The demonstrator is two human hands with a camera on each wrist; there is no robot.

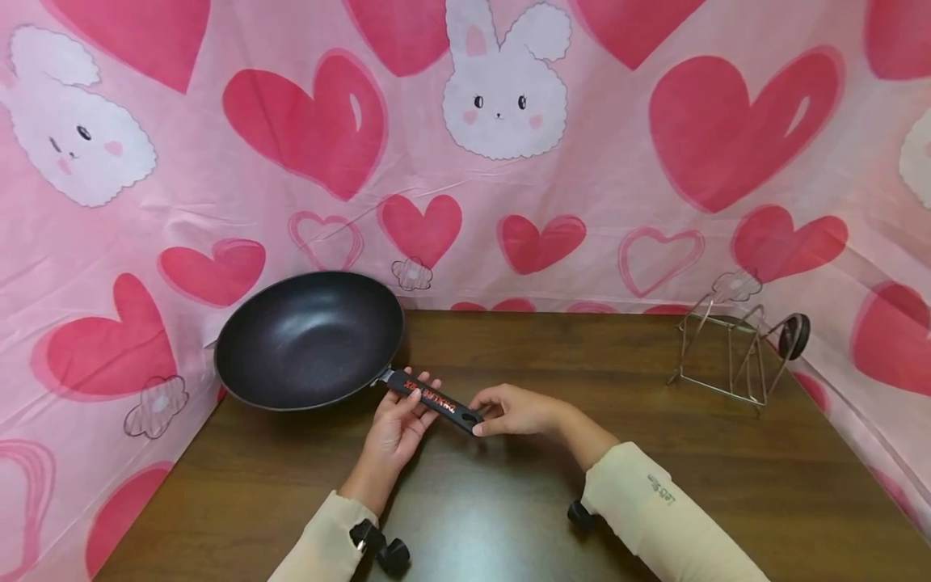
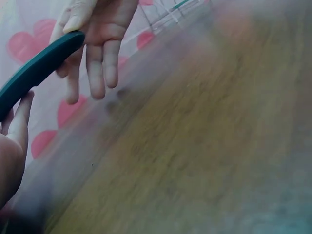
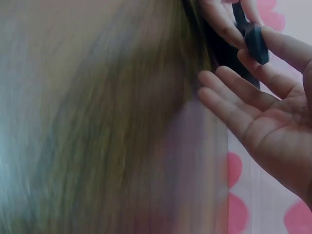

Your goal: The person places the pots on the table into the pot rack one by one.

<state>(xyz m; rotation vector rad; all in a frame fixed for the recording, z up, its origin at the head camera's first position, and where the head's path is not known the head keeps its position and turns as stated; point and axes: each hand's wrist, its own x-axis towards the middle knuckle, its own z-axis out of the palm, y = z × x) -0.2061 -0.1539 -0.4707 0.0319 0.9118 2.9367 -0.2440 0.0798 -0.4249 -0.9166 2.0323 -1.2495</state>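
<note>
A black frying pan [image 1: 313,339] with deep sloping sides is held up over the left back of the table, its inside turned towards me. Its dark handle [image 1: 436,402], marked with red lettering, points to the lower right. My left hand [image 1: 398,428] holds this handle near the pan, thumb on the near side and fingers behind. At the handle's end, my right hand [image 1: 518,411] pinches the tip between thumb and forefinger. In the right wrist view the other fingers of the right hand [image 3: 273,107] are stretched out. The left wrist view shows the handle [image 2: 41,66] between both hands.
A wire rack [image 1: 727,356] with a round black piece [image 1: 794,336] on it stands at the back right. Behind the brown wooden table [image 1: 545,501] hangs a pink cloth [image 1: 611,145] with hearts and rabbits. The pan's rim is close to the cloth.
</note>
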